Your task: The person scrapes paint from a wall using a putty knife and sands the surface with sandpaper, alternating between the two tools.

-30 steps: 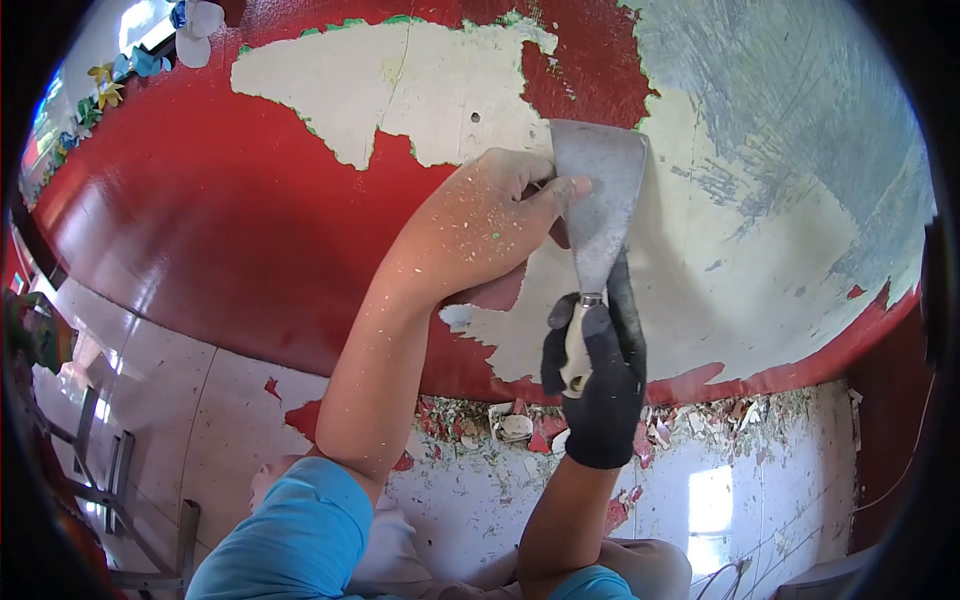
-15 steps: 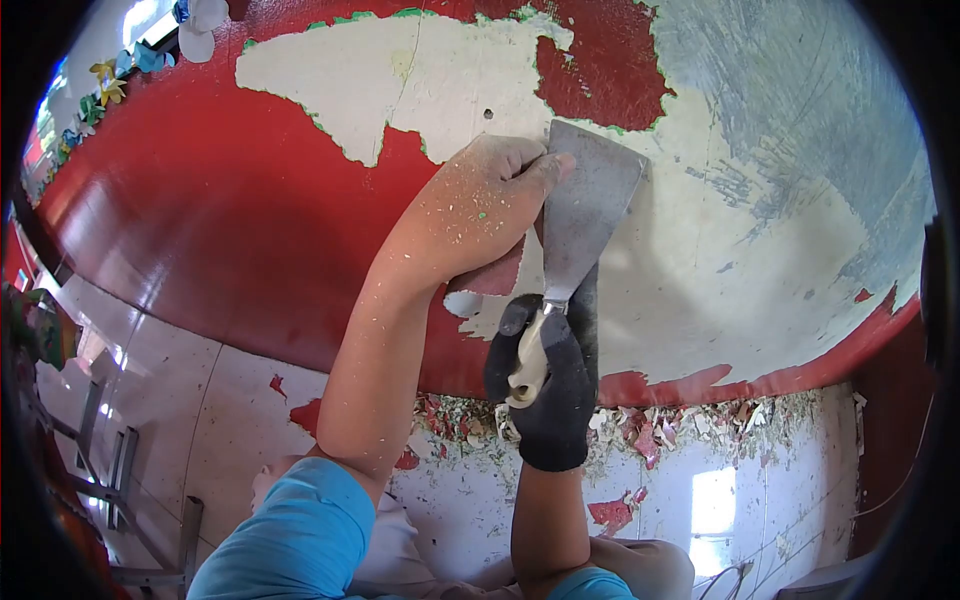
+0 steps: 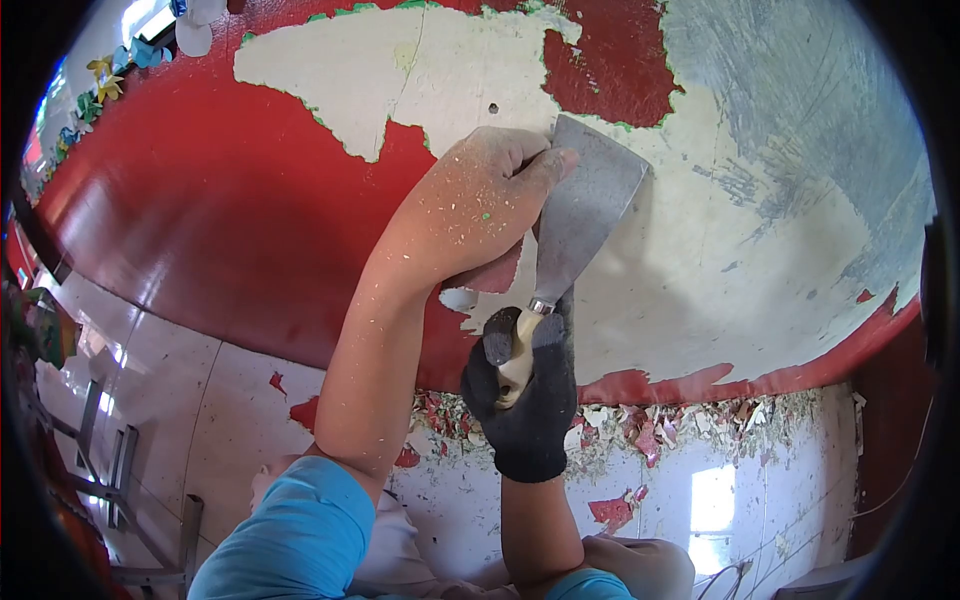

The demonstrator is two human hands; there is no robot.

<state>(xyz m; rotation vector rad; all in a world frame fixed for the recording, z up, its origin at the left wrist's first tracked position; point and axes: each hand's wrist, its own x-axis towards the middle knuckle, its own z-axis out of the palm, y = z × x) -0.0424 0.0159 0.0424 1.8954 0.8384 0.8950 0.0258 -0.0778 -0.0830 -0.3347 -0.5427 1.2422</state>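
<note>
A putty knife (image 3: pixel 590 205) with a wide metal blade and pale handle lies against the curved surface, its blade pointing up. My right hand (image 3: pixel 530 400), in a black glove, is closed around the handle. My left hand (image 3: pixel 485 200), bare and dusted with paint specks, is closed at the blade's left edge, its thumb lying over the metal; the other fingers are mostly hidden. Below this palm hangs a loose flap of red paint (image 3: pixel 497 273); whether the fingers also grip it I cannot tell. Cream undersurface (image 3: pixel 690 260) shows around the blade.
Glossy red paint (image 3: pixel 220 210) covers the left of the curved surface, and a red patch (image 3: pixel 610 75) remains above the blade. Paint chips (image 3: pixel 660 430) litter the tiled floor (image 3: pixel 250 400) along the base. Metal legs (image 3: pixel 120 470) stand at lower left.
My right hand and the handle have shifted slightly left and down, so the blade tilts more. My left hand has barely moved, its thumb still over the blade.
</note>
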